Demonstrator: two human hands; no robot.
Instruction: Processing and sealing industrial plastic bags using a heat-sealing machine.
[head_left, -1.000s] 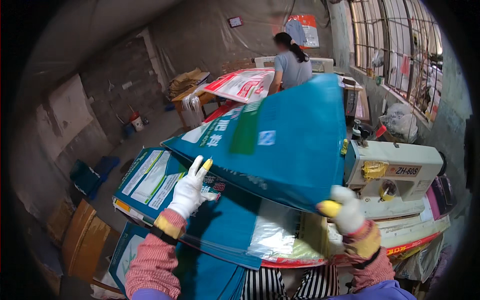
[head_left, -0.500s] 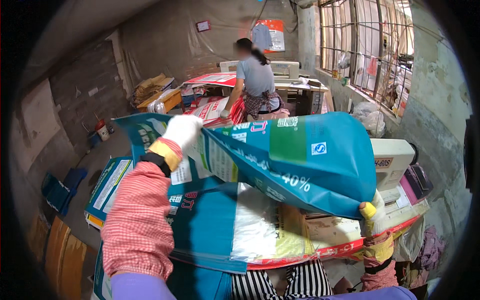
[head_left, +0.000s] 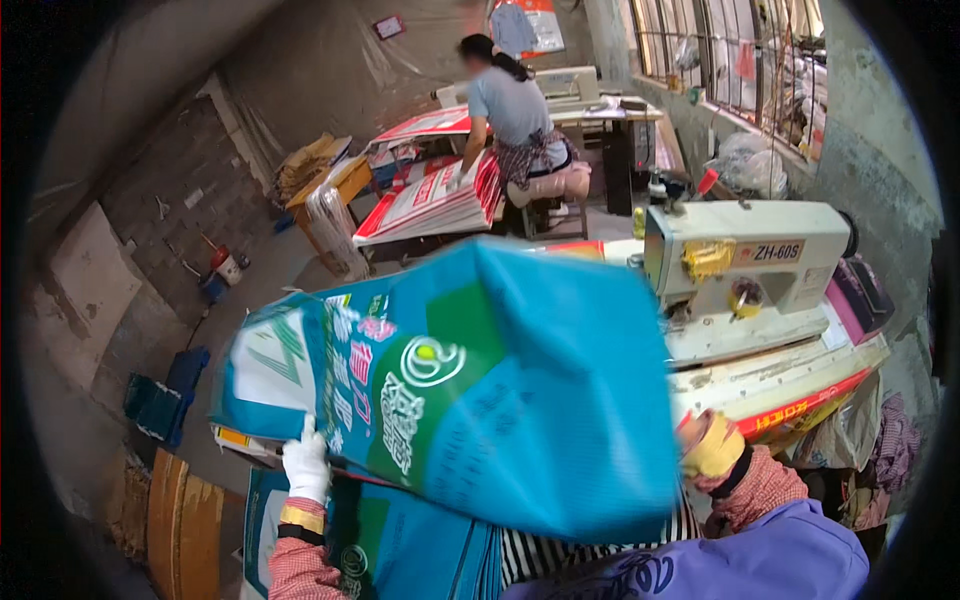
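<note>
A large blue-green woven bag (head_left: 570,400) with a green panel and white lettering spans the space before me, bulging and slightly blurred. My left hand (head_left: 306,468), in a white glove, is at its lower left edge, one finger lying up over the white panel and the others closed at the edge. At the bag's right edge is my right hand (head_left: 692,436), closed on it, with its fingertips partly hidden by the bag. Beneath lies a stack of similar blue bags (head_left: 430,540), reaching toward my lap.
A cream sewing machine (head_left: 740,250) stands on a worktable (head_left: 790,385) at the right, a dark and pink box (head_left: 858,300) beside it. Farther back, a person (head_left: 515,110) bends over red and white bags (head_left: 430,205). Wooden boards (head_left: 185,530) stand at lower left.
The bag has swung left and down, toward me, and its white panel now faces up. My left hand has dropped to its lower edge; my right hand has moved slightly left. The sewing machine is uncovered.
</note>
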